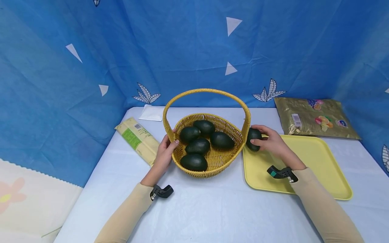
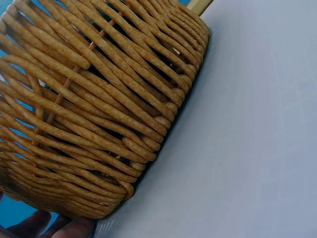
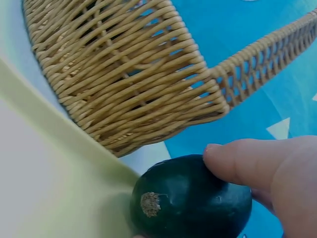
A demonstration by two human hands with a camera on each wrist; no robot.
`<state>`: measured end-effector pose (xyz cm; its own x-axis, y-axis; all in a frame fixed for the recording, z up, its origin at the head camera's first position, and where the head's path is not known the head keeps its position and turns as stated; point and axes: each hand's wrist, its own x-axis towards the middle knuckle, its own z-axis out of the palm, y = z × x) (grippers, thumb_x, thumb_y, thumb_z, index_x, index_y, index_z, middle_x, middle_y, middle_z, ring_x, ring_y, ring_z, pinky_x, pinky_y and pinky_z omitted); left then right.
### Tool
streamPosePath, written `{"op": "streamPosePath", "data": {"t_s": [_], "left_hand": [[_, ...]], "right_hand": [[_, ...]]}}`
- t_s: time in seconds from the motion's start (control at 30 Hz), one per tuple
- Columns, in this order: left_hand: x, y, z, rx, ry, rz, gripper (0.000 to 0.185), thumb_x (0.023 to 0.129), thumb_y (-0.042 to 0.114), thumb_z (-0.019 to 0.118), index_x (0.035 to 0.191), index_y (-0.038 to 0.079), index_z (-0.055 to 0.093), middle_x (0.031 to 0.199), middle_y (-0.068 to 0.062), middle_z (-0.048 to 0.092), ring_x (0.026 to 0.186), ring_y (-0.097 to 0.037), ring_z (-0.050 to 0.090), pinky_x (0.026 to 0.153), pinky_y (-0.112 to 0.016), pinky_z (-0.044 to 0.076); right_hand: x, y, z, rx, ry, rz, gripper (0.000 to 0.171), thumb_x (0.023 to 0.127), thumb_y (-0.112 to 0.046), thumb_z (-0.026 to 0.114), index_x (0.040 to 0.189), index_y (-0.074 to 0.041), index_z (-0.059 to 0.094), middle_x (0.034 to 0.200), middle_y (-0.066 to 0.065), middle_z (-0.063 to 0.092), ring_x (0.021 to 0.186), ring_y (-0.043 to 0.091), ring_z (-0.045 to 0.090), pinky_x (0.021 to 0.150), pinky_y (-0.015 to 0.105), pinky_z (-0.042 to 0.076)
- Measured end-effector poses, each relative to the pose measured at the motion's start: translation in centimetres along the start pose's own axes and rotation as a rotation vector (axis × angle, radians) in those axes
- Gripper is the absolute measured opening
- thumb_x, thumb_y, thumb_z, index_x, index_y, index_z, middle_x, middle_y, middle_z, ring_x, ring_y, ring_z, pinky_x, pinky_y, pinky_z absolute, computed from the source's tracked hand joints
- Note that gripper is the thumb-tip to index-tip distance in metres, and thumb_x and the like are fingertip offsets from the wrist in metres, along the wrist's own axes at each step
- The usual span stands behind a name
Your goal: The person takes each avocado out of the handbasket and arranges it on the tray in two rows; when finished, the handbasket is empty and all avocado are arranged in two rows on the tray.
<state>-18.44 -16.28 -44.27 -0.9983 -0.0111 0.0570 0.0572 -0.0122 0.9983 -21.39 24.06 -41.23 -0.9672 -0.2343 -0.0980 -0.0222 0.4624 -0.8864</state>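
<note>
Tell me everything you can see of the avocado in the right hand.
The avocado is dark green, glossy, smooth-skinned and egg-shaped, with a small brownish stem scar at one end, plain in the right wrist view. It looks whole and unbruised. The right hand grips it, fingers curled over its top. It sits at the near-left corner of the yellow tray, just outside the wicker basket; whether it rests on the tray or touches the basket is unclear.

Dark-green avocados [image 1: 198, 146], golden woven basket [image 1: 212, 162], yellow tray [image 1: 316, 165]
</note>
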Motion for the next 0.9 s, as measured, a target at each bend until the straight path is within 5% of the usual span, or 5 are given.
{"op": "streamPosePath", "data": {"t_s": [0.9], "left_hand": [[-0.03,0.05,-0.07,0.024,-0.007,0.003,0.054,0.103,0.009,0.053,0.155,0.01,0.041,0.158,-0.015,0.044,0.14,-0.026,0.045,0.095,-0.012,0.043]], "right_hand": [[-0.15,-0.07,0.74,-0.014,0.071,0.008,0.071,0.096,-0.009,0.066,0.158,-0.007,0.033,0.157,0.034,0.033,0.132,0.053,0.052,0.076,0.029,0.061]]}}
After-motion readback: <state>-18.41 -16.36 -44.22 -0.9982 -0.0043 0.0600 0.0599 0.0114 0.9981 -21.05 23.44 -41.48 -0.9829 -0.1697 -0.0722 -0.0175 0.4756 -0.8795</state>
